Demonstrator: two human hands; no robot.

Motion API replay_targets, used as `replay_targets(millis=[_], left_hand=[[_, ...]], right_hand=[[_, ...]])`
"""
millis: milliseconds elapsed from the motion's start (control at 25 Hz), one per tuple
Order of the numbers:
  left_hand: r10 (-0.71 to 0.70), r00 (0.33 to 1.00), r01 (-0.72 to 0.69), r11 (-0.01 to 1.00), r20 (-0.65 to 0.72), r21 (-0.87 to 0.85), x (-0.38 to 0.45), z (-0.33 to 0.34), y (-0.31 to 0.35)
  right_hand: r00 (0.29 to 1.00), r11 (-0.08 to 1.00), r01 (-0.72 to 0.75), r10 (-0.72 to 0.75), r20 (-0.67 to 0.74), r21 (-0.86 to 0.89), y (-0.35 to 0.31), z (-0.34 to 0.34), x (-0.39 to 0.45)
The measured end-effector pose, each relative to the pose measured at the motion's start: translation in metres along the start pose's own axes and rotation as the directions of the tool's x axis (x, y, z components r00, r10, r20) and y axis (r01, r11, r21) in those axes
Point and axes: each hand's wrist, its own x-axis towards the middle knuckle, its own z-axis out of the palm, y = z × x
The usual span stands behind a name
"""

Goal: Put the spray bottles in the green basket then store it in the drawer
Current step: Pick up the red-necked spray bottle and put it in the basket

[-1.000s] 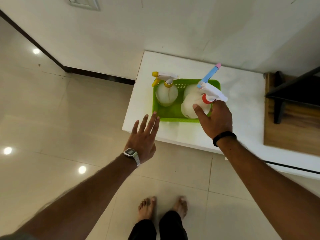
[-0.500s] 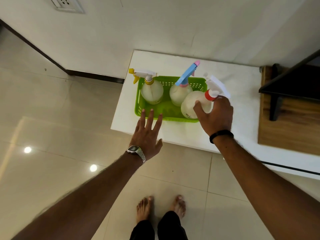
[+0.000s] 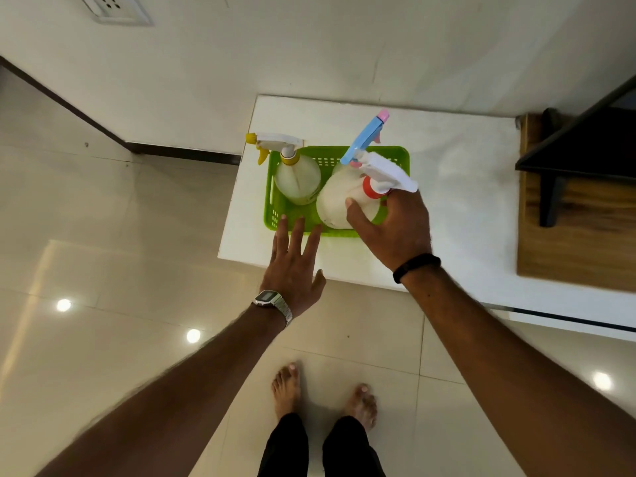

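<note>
Setting the last spray bottle into the green basket.

My right hand [image 3: 395, 228] grips the red-collared bottle [image 3: 339, 204] low over the green basket [image 3: 401, 156], mid-frame on the white surface [image 3: 464, 187]; my left hand [image 3: 292, 266], open and empty, touches its near rim. Next: release, then lift the basket.

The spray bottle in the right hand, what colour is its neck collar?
Red-orange collar, clearest in the head view.

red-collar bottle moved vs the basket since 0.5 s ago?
Yes. The red-collar bottle, held by the right hand, has shifted left over the green basket; earlier it sat at its right edge.
</note>
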Motion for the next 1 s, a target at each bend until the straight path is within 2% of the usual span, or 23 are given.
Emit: replay_targets(millis=[120, 240, 400, 560, 680, 800, 1000], left_hand=[[-0.021, 0.999, 0.019, 0.998, -0.037, -0.060, -0.001, -0.004, -0.003], [0.008, 1.000, -0.008, 1.000, -0.003, 0.017, -0.005, -0.006, -0.010], [0.029, 0.999, -0.031, 0.997, 0.039, 0.065, -0.006, -0.008, -0.014], [0.009, 1.000, -0.009, 1.000, -0.003, -0.026, -0.002, -0.011, -0.014], [-0.012, 0.997, 0.002, 0.990, -0.072, -0.142, 0.006, -0.014, -0.017], [0.036, 0.996, -0.049, 0.986, -0.079, -0.158, 0.015, -0.016, -0.023], [0.120, 0.991, -0.125, 0.988, -0.059, -0.087, 0.020, -0.012, -0.037]], right_hand=[[0.998, 0.999, -0.029, 0.027, 0.061, 0.026, -0.010, 0.013, 0.003], [0.995, 1.000, -0.007, 0.007, 0.098, 0.007, -0.017, 0.025, 0.002], [0.999, 0.991, -0.041, 0.044, 0.022, -0.129, -0.015, 0.026, 0.000], [0.996, 0.975, -0.076, 0.085, 0.034, -0.209, -0.012, 0.025, -0.009], [0.988, 0.980, -0.092, 0.112, 0.105, -0.177, -0.012, 0.038, -0.013], [0.979, 0.982, -0.098, 0.125, 0.163, -0.163, -0.009, 0.054, -0.013], [0.970, 0.955, -0.166, 0.204, 0.136, -0.246, 0.002, 0.068, -0.013]])
